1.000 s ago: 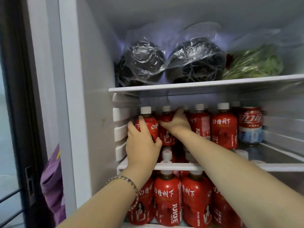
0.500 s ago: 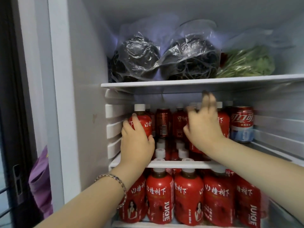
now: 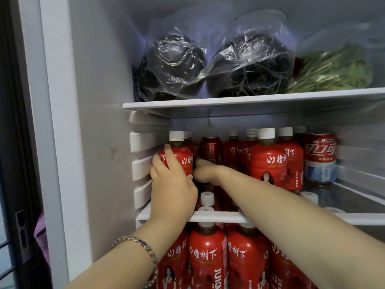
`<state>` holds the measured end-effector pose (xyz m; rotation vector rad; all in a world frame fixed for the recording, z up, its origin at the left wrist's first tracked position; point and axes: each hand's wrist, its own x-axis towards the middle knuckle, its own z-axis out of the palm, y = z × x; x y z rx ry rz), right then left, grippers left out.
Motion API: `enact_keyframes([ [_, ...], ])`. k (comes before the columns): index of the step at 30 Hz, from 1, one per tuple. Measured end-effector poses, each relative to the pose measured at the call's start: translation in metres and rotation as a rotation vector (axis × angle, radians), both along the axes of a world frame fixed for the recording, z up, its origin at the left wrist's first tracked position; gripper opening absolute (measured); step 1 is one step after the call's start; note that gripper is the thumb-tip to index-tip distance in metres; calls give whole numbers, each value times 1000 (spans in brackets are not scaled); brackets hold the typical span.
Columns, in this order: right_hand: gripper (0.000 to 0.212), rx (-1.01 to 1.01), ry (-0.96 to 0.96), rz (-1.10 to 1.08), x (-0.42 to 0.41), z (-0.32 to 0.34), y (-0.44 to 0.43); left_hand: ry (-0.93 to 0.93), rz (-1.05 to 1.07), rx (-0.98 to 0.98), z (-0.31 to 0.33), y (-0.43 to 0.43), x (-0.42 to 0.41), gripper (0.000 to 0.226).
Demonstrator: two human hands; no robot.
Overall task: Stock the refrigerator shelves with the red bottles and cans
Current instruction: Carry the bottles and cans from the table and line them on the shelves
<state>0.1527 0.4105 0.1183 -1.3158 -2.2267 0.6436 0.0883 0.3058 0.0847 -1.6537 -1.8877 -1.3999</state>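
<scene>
you're in the settling step. your left hand (image 3: 174, 184) is wrapped round the red bottle (image 3: 183, 161) at the far left of the middle shelf (image 3: 218, 216), fingers curled over its shoulder. your right hand (image 3: 206, 171) reaches in just right of that grip and slips behind the bottle. its fingers are out of sight, so i cannot tell whether they clasp anything or lie flat. the bottle stands upright near the shelf's front edge.

judging from this, the next move is to seat the bottle squarely in its row and let go, which calls for a short push away from you, not a lift.

room is tight. just left of the grip, the ribbed side wall (image 3: 141, 167) is almost against your knuckles. just right and behind sits a dark can (image 3: 210, 149), then more bottles packed close. above the grip, the upper shelf (image 3: 229, 103) leaves clearance over the cap. well right, past the front bottle (image 3: 268, 161), shelf surface shows in front of the cola can (image 3: 320, 157), likely your best room for more stock. below the grip, the lower row (image 3: 207, 253) looks packed.
</scene>
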Motion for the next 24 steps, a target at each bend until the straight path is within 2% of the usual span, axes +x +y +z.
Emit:
enact_keyframes([
  [3,64,-37,57,10,3,-4,8,-3,-6,6,0,2,0,81],
  [9,57,-91,148,71,8,-6,9,-11,-5,3,-2,2,0,82],
  [15,71,11,27,86,7,-9,17,16,-13,-1,0,-1,3,80],
  [17,66,76,-25,48,3,-11,18,65,2,12,2,-1,2,77],
  [20,45,180,-21,4,3,-11,13,179,68,49,2,2,1,72],
  [22,33,250,80,-33,8,-8,6,195,130,26,2,3,1,70],
  [24,31,257,213,-49,14,-9,-2,195,187,-37,2,2,2,69],
])
